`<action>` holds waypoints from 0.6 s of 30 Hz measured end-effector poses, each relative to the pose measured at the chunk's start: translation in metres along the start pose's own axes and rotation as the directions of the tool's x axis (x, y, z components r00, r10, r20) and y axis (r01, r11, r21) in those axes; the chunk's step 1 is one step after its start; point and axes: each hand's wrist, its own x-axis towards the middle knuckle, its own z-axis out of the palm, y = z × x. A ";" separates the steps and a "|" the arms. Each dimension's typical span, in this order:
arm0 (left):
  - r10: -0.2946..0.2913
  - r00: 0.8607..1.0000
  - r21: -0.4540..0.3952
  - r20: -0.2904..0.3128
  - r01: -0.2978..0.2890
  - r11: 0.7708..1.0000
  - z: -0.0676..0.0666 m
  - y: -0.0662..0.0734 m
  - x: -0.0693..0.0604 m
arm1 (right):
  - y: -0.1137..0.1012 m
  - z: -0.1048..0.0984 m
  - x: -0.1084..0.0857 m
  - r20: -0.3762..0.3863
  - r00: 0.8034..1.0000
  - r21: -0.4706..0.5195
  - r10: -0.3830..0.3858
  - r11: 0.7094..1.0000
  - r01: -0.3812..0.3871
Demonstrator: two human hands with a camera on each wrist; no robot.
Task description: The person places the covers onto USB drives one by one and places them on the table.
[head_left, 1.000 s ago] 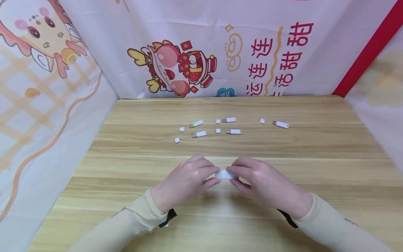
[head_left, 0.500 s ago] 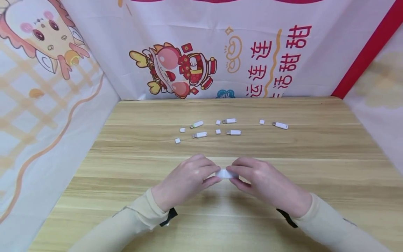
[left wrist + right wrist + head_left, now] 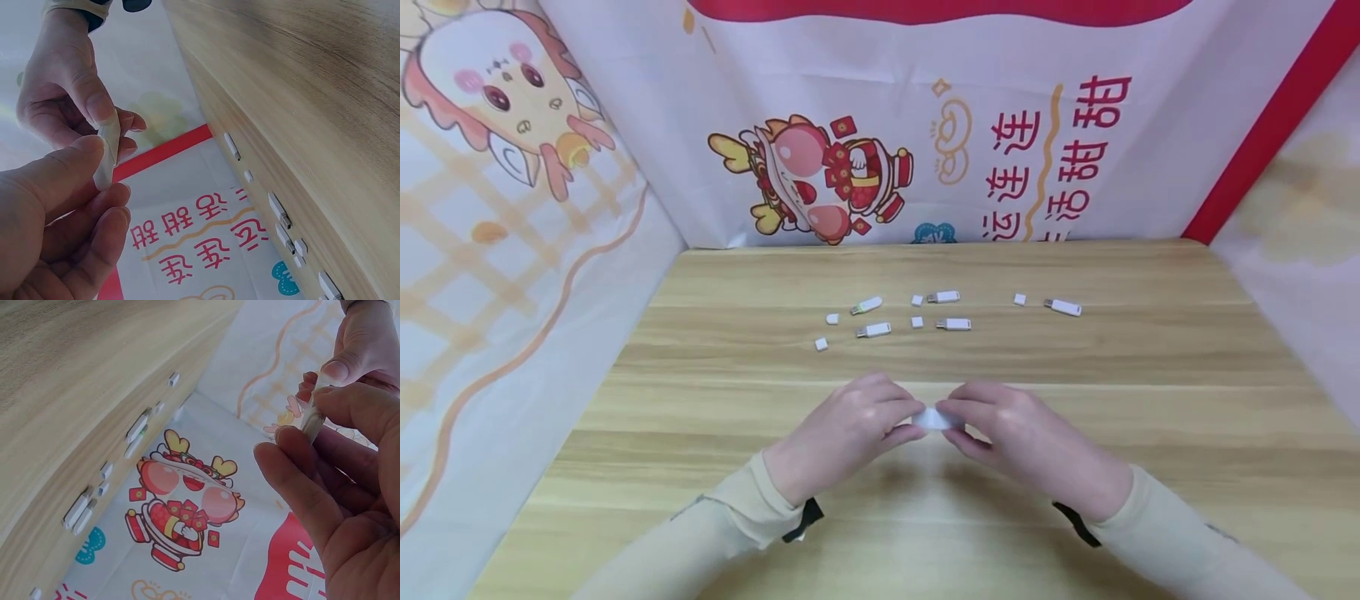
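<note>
A white USB flash drive (image 3: 931, 419) is held up off the table between both hands. My left hand (image 3: 857, 429) pinches its left end between thumb and fingers. At the other end, the thumb and fingers of my right hand (image 3: 1026, 437) grip it. The left wrist view shows the slim white drive (image 3: 109, 153) with fingertips covering both ends. In the right wrist view, part of the drive (image 3: 312, 422) shows between the thumbs and fingers. No metal plug is visible on it; fingers hide part of its surface.
Several white USB sticks lie uncapped farther back on the wooden table (image 3: 737, 358), such as one flash drive (image 3: 953, 324) and another at the right (image 3: 1063, 307). Small white caps, including one cap (image 3: 822, 343), lie near their plugs. A printed cloth (image 3: 955, 50) hangs behind.
The head view has tilted slightly, so the table and back cloth sit lower in the picture. Both hands keep their hold on the flash drive with hardly any movement.
</note>
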 end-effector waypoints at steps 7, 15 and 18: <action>-0.003 1.000 -0.011 0.006 0.003 1.000 0.001 -0.001 -0.001 | 0.000 0.002 -0.001 0.018 1.000 -0.013 0.019 1.000 -0.019; 0.007 1.000 -0.022 0.023 -0.006 1.000 0.001 -0.003 0.000 | 0.000 0.002 -0.001 0.012 1.000 -0.014 0.000 1.000 0.000; -0.003 0.999 -0.021 0.038 0.004 1.000 0.002 -0.003 0.000 | 0.000 0.001 -0.001 0.014 1.000 -0.014 -0.004 1.000 0.004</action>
